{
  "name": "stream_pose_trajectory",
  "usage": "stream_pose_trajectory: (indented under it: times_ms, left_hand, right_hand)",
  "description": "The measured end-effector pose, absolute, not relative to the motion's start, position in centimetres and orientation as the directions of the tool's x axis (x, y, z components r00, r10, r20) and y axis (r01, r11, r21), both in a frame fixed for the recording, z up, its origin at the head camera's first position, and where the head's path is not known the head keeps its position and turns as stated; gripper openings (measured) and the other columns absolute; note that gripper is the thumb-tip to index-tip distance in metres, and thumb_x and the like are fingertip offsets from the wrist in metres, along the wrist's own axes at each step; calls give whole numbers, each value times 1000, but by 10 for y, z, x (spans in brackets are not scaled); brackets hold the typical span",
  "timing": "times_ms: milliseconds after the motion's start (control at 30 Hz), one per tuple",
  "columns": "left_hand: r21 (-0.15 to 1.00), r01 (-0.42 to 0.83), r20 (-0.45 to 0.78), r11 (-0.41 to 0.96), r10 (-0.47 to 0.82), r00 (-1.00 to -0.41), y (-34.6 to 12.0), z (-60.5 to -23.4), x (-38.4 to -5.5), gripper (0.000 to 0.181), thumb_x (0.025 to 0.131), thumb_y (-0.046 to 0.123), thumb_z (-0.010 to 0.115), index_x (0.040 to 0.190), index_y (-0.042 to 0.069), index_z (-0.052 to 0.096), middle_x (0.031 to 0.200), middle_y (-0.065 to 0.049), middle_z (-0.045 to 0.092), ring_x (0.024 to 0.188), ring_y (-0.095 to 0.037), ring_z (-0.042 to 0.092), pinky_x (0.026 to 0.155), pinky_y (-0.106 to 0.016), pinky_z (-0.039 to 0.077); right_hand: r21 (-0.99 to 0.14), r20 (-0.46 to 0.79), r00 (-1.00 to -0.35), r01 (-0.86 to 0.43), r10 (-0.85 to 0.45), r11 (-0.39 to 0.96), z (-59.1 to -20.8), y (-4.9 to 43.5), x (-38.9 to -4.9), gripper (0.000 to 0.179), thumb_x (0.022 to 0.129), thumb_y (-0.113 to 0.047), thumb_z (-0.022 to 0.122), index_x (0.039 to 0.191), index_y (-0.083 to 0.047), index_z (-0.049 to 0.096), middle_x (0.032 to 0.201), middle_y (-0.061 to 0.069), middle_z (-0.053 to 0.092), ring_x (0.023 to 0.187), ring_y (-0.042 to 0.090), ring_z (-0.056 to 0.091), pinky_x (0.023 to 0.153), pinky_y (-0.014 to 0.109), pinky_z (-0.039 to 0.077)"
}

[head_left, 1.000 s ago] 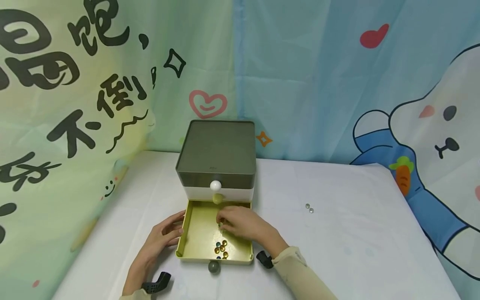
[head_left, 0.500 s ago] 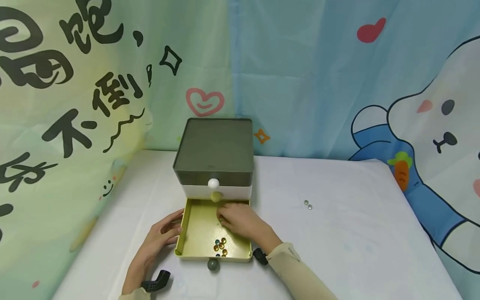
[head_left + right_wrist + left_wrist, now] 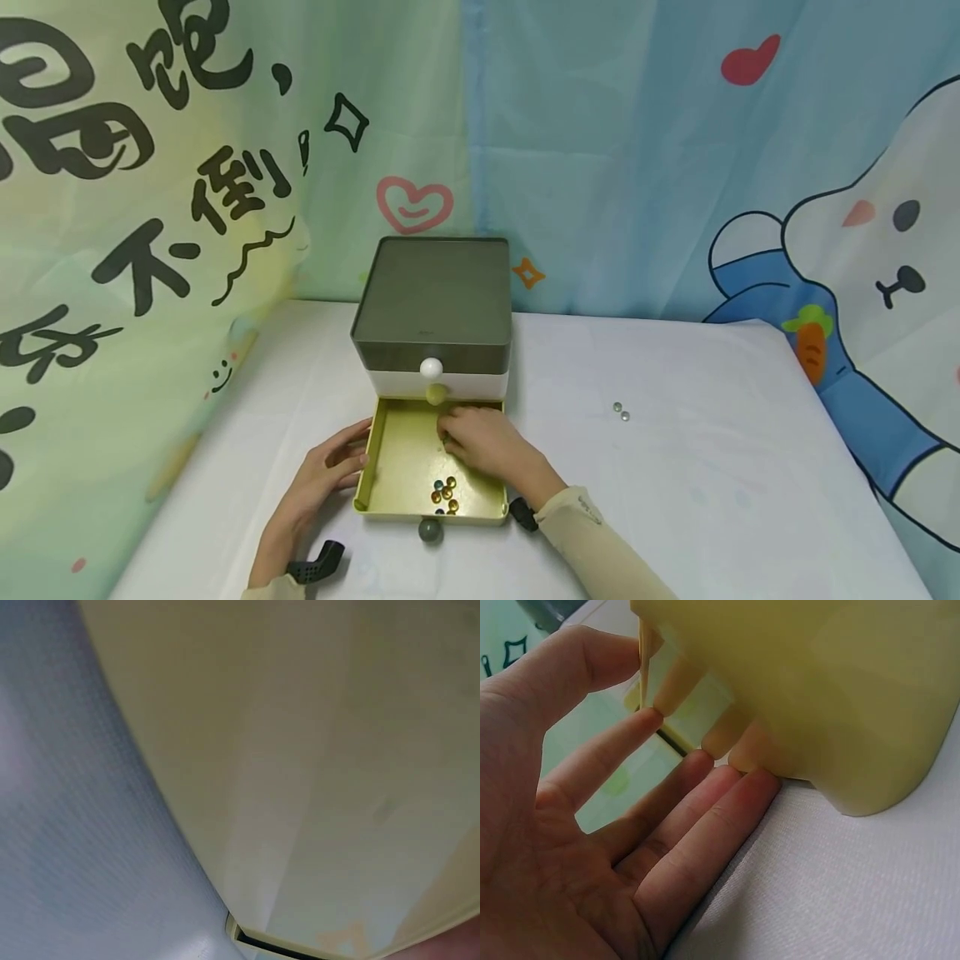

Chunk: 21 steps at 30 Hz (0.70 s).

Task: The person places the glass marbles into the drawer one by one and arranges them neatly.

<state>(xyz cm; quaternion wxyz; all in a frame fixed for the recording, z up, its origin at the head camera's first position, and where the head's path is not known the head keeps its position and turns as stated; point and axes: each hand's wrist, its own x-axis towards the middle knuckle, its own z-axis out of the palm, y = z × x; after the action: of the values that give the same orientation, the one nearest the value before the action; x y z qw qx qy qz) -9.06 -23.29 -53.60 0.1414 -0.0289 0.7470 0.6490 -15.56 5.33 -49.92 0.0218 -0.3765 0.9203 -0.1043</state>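
A yellow-green drawer (image 3: pixel 397 462) is pulled out of a small desktop chest (image 3: pixel 435 292). My left hand (image 3: pixel 330 471) is at its left side; in the left wrist view the fingertips (image 3: pixel 761 784) touch the outer wall, and the thumb reaches the upper edge. Inside the drawer's right rear part is my right hand (image 3: pixel 483 442), fingers curled down, with a small greenish glass bead partly showing at the fingertips. Amber and blue glass beads (image 3: pixel 446 493) lie near the drawer's front. The right wrist view shows mostly the drawer's outer wall (image 3: pixel 285 787).
Two clear glass beads (image 3: pixel 621 412) lie on the white cloth (image 3: pixel 712 475) to the right. A grey round knob (image 3: pixel 430 531) sticks out from the drawer front. Above the drawer are a white knob (image 3: pixel 431 369) and a yellow-green knob (image 3: pixel 436 394). A printed curtain (image 3: pixel 570 167) hangs behind.
My right fingers have curled in more and shifted slightly toward the back of the drawer, covering more of the bead at their tips. The left hand stays against the drawer wall.
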Motion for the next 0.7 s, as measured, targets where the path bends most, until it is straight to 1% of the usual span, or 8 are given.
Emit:
stream_pose_trajectory:
  times_ms: [267, 400, 567, 633, 700]
  left_hand:
    - [963, -211, -237, 168, 148, -960, -234, -538, -91, 61, 100, 18, 69, 157, 11, 47, 156, -24, 50, 116, -3, 64, 88, -27, 60]
    - [962, -215, -240, 168, 144, -960, -234, -537, -91, 61, 100, 18, 70, 157, 11, 48, 156, -24, 51, 119, -7, 64, 88, -27, 60]
    - [962, -208, -234, 174, 143, -962, -234, -537, -91, 60, 100, 19, 69, 156, 12, 49, 156, -23, 51, 126, -17, 62, 89, -27, 60]
    - [963, -205, -231, 174, 140, -963, -233, -537, -91, 60, 100, 19, 70, 156, 13, 49, 156, -22, 51, 127, -19, 62, 89, -27, 60]
    - [963, -205, -229, 175, 135, -964, -233, -537, -90, 60, 100, 19, 70, 156, 13, 49, 156, -22, 51, 127, -19, 63, 89, -27, 60]
  right_hand:
    - [-288, 35, -717, -674, -697, 680, -494, 56, -154, 7, 99, -25, 72, 105, -22, 72, 101, -6, 71, 87, 10, 67, 76, 29, 56]
    - [-354, 63, -721, -662, -690, 660, -488, 61, -151, 8, 100, -24, 71, 106, -20, 73, 101, -7, 70, 85, 8, 64, 77, 28, 55]
    - [-420, 83, -754, -620, -652, 663, -480, 70, -144, 12, 99, -22, 72, 111, -19, 73, 107, -6, 72, 92, 9, 67, 82, 30, 57]
    - [-457, 82, -773, -590, -629, 666, -476, 75, -141, 14, 99, -22, 72, 113, -19, 73, 108, -6, 73, 95, 10, 68, 83, 32, 57]
    - [-488, 83, -789, -565, -609, 665, -473, 80, -139, 15, 100, -22, 71, 115, -19, 73, 108, -6, 72, 94, 10, 68, 81, 31, 57]
